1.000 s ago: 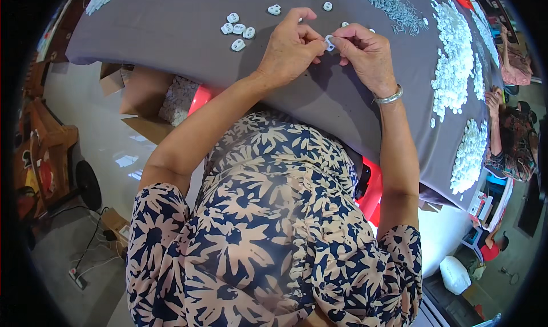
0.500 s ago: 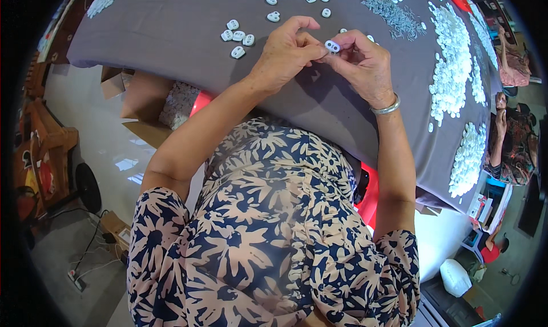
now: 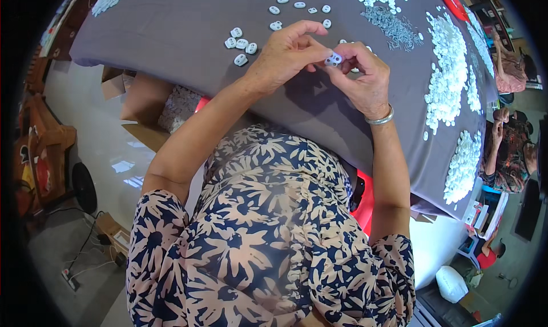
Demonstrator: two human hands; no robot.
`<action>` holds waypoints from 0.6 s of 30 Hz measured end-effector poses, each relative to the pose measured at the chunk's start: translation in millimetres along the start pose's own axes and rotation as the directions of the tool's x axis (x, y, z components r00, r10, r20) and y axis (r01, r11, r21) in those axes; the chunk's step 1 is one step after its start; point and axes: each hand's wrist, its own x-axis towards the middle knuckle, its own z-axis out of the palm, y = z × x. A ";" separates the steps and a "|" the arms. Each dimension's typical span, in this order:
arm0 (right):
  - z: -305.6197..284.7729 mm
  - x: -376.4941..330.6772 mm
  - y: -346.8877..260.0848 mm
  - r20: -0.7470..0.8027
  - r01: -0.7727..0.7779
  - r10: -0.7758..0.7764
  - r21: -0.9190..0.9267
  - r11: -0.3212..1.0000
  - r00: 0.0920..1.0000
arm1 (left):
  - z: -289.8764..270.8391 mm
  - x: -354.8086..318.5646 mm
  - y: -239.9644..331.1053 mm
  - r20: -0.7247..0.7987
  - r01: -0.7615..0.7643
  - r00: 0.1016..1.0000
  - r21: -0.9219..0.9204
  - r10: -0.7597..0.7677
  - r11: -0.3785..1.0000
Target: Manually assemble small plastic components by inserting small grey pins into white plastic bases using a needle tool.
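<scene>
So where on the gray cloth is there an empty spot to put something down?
The gray cloth is bare on its left part, between the small cluster of white pieces and the left edge, and along the near edge under both hands. The right side is crowded with heaps of white pieces and a pile of small gray parts.

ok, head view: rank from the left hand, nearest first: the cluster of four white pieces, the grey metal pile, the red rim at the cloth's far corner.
1. Cluster of four white pieces: just left of the left hand, on the grey cloth.
2. Grey metal pile: to the right, beyond the right hand.
3. Red rim: far right corner, farthest.
</scene>
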 end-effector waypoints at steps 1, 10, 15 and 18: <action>1.7 0.9 -1.9 -0.018 0.022 -0.022 -0.023 1.000 1.000 | 0.6 -0.1 0.6 0.010 -0.010 1.000 0.034 0.010 0.999; 2.9 -2.3 -6.4 0.059 0.060 -0.051 -0.163 0.985 0.997 | 2.1 -3.2 -12.5 -0.027 0.010 1.000 0.108 -0.007 0.994; 4.2 -1.9 -5.9 0.073 0.073 -0.061 -0.174 0.982 0.995 | 3.1 -4.0 -13.1 -0.051 0.034 0.998 0.095 -0.030 0.995; 4.1 0.8 -10.3 0.086 0.071 -0.051 -0.247 0.966 0.995 | 2.0 -2.6 -16.5 -0.076 0.019 0.997 0.119 -0.010 0.993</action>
